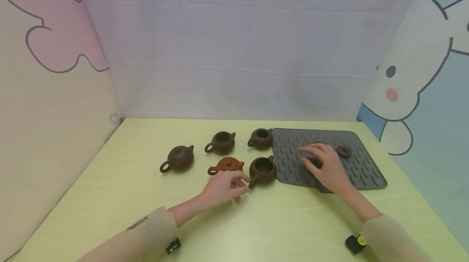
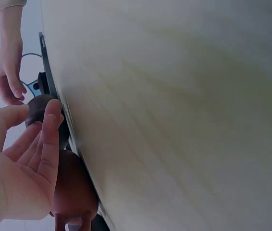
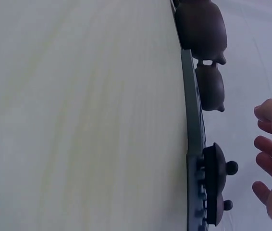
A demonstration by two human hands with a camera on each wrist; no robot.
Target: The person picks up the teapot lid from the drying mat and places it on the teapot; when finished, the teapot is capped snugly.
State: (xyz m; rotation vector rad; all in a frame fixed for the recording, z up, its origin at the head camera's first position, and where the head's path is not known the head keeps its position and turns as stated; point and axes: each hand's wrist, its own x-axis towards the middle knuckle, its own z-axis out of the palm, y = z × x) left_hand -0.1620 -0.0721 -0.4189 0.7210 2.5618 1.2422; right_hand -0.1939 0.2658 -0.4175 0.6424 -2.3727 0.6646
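My left hand (image 1: 223,188) is beside the handle of a lidless dark brown teapot (image 1: 263,171), its fingers loosely bent and holding nothing; whether a fingertip touches the handle I cannot tell. Just behind that hand stands a reddish-brown teapot (image 1: 229,164) with its lid on. My right hand (image 1: 327,167) hovers over a grey ridged mat (image 1: 293,174), fingers spread and relaxed. Under it lies a dark teapot lid (image 1: 315,162), partly hidden. Another dark lid (image 1: 344,151) rests on the mat to its right. In the right wrist view, two knobbed lids (image 3: 215,168) sit below the hand, apart from it.
Two more lidless dark teapots (image 1: 222,143) (image 1: 261,138) stand at the back, the right one beside the mat's edge. A lidded dark teapot (image 1: 178,158) is at the left. Light fabric walls (image 1: 234,50) enclose the yellow-green table (image 1: 121,197).
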